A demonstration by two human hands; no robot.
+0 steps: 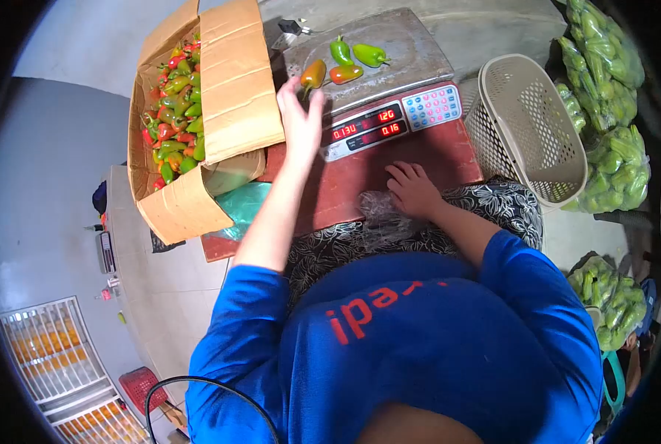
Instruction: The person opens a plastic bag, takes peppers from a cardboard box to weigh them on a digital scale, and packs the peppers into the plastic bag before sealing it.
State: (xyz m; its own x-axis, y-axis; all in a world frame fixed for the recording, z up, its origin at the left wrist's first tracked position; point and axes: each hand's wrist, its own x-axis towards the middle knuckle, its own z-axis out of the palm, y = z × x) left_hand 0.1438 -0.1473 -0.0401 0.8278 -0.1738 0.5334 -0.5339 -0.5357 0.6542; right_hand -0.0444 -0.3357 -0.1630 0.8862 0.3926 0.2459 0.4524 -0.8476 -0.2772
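My left hand (301, 122) reaches over the left side of the scale's metal tray (412, 44). Its thumb and fingers are around the stem end of an orange-green pepper (313, 73). Beside that pepper lie an orange-red pepper (346, 74) and two green ones, the upright green pepper (341, 51) and the right-hand green pepper (371, 55). Red digits glow on the scale's display panel (367, 132). My right hand (413, 191) lies with fingers spread on the red board (338, 192), holding nothing, next to a crumpled clear plastic bag (382, 214).
An open cardboard box (238, 81) full of red and green peppers stands left of the scale. A green plastic bag (243, 207) lies below it. To the right are a beige plastic basket (534, 133) and bagged green vegetables (615, 170). A black cable (197, 379) curves at lower left.
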